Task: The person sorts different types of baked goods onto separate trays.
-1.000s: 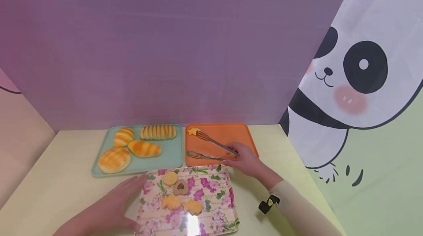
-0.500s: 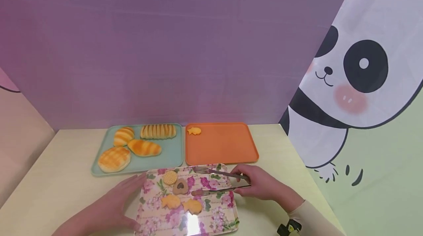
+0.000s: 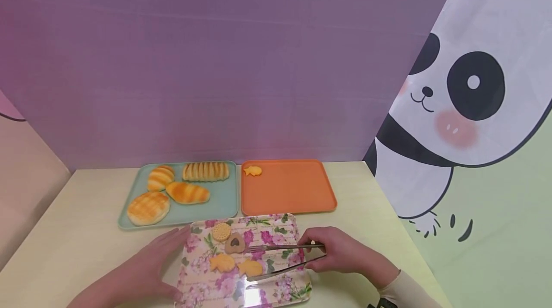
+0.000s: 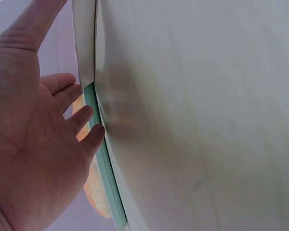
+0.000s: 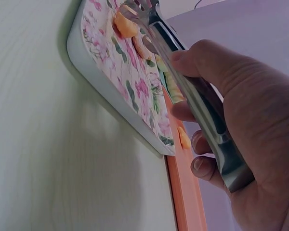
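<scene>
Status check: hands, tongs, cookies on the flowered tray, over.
Right hand grips metal tongs, tips open around yellow fish-shaped cookie. Left hand flat against floral tray edge. Nothing blocking.

A pale table [image 3: 86, 245] bears green [image 3: 220, 202], orange [image 3: 293, 193] and floral [image 3: 284, 231] trays.

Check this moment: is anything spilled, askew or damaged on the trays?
Nothing stands out. The floral tray sits slightly skewed to the table edge. Biscuits lie flat on it, tongs in the right hand are over them, and the breads sit on the green tray.
</scene>
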Demonstrator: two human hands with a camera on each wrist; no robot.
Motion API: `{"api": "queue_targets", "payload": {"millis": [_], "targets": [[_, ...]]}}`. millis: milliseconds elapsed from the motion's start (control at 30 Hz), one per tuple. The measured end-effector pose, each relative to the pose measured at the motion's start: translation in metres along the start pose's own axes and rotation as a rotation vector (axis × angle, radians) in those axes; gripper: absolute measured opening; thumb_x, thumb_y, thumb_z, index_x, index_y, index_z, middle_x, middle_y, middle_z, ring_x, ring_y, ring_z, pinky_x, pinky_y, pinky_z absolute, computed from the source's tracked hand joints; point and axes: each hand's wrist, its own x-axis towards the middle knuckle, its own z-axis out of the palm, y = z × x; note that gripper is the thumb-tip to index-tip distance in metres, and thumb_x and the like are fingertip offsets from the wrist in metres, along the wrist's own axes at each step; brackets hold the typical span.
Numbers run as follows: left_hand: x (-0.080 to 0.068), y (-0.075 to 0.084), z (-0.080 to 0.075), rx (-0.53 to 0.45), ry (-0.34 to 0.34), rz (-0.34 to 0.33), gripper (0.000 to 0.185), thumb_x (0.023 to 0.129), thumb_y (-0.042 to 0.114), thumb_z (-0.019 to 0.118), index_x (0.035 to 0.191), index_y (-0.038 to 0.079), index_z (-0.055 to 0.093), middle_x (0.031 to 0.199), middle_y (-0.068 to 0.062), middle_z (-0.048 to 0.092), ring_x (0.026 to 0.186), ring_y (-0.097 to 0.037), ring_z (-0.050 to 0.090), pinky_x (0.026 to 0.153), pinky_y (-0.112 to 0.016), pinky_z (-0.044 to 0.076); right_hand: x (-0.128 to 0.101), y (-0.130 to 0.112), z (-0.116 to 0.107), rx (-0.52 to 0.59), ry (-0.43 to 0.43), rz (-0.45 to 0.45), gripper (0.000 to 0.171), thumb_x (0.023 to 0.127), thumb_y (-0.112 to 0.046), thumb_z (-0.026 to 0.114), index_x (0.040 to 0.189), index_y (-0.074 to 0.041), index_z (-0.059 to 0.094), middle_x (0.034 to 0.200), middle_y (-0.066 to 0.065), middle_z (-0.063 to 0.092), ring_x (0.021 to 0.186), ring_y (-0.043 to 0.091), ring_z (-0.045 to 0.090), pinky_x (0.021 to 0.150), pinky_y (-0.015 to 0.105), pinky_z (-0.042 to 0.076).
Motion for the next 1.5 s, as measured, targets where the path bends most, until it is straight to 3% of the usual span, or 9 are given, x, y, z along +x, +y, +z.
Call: {"api": "queue_targets", "payload": {"millis": [300, 733, 1200, 1500], "targets": [[0.0, -0.002, 0.0, 0.005, 0.009, 0.006, 0.139, 0.064, 0.067, 0.096, 0.173, 0.007, 0.034, 0.179, -0.021, 0.03, 0.16, -0.057, 0.027, 0.122, -0.08, 0.028, 0.0, -0.006, 0.002, -0.036, -0.012, 0.001, 0.033, 0.096, -0.029, 0.089, 0.125, -0.022, 0.075, 0.106, -0.009, 0.073, 0.087, 0.01, 0.062, 0.07, 0.02, 0.052], [-0.001, -0.003, -0.001, 0.007, 0.04, 0.046, 0.138, 0.065, 0.073, 0.092, 0.172, 0.005, 0.036, 0.178, -0.022, 0.032, 0.159, -0.057, 0.028, 0.122, -0.079, 0.029, 0.004, 0.0, 0.004, -0.098, 0.019, -0.05, 0.028, 0.094, -0.019, 0.089, 0.121, -0.019, 0.083, 0.107, -0.012, 0.078, 0.086, 0.006, 0.063, 0.076, 0.02, 0.055], [0.0, -0.002, -0.002, 0.007, 0.035, 0.039, 0.139, 0.065, 0.073, 0.092, 0.172, 0.005, 0.035, 0.179, -0.021, 0.03, 0.16, -0.057, 0.027, 0.122, -0.08, 0.028, 0.006, 0.0, 0.001, -0.109, 0.073, -0.144, 0.027, 0.093, -0.011, 0.088, 0.12, -0.015, 0.086, 0.099, -0.01, 0.078, 0.077, 0.008, 0.063, 0.069, 0.016, 0.052], [0.001, -0.005, -0.001, 0.007, 0.034, 0.04, 0.138, 0.065, 0.072, 0.092, 0.173, 0.007, 0.035, 0.179, -0.021, 0.03, 0.16, -0.057, 0.027, 0.122, -0.08, 0.028, 0.006, 0.001, -0.008, -0.1, 0.124, -0.134, 0.032, 0.094, -0.009, 0.087, 0.125, -0.014, 0.085, 0.101, -0.007, 0.079, 0.078, -0.001, 0.057, 0.065, 0.018, 0.053]]}}
